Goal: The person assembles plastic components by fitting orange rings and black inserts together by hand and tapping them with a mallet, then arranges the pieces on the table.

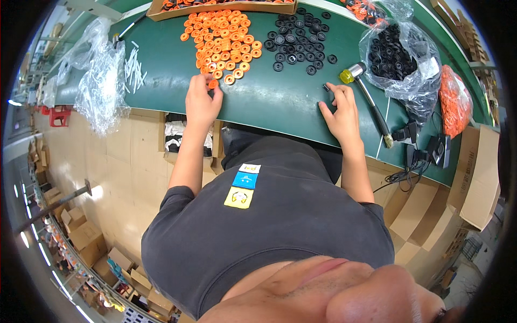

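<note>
My left hand [203, 101] pinches a small orange wheel-like disc [213, 84] between thumb and fingers, at the near edge of a pile of orange discs [223, 46]. Toward the right, my right hand [343, 112] rests low over the green tabletop [269, 97], thumb apart from the fingers. A small black piece [326, 87] lies at its fingertips, seemingly touched but not gripped. Beyond it, black discs [299, 39] are spread over the table. A hammer [371, 102] with a yellow-tipped head lies just right of my right hand.
A clear bag of black discs [396, 54] and a bag of orange parts [455, 102] stand at right, near a black adapter with cables [439, 151]. Along the far edge is a cardboard tray [221, 11]. White sticks [134, 70] and crumpled plastic [97, 86] lie left.
</note>
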The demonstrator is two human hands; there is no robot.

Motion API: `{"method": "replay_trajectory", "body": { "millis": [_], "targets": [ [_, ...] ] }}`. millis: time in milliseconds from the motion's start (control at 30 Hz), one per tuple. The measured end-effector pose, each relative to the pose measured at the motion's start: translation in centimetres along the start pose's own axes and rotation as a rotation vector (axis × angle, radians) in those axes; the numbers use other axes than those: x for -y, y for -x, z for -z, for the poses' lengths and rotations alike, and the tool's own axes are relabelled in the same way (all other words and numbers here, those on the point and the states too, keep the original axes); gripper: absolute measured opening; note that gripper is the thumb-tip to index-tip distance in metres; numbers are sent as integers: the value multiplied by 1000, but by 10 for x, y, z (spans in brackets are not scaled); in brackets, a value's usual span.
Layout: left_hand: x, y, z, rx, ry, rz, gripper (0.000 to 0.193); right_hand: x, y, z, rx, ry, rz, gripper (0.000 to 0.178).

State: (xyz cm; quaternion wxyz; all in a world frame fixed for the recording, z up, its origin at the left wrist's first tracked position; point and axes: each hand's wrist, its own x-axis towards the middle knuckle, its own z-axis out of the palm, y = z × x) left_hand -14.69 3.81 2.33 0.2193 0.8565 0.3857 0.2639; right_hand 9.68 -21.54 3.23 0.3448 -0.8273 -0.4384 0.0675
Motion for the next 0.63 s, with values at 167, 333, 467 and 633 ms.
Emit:
{"method": "replay_trajectory", "body": {
  "millis": [167,333,467,633],
  "targets": [
    [2,-5,3,-75,55,-87,28,1,8,1,-37,-29,16,48],
    [-42,-27,-7,-116,249,-405,30,14,-12,6,54,-120,124,44],
    [-100,-56,-63,219,694,-515,24,17,-66,8,107,115,261,27],
    [-116,-87,-116,311,897,-425,24,-1,-115,-2,212,188,285,28]
  ]
}}
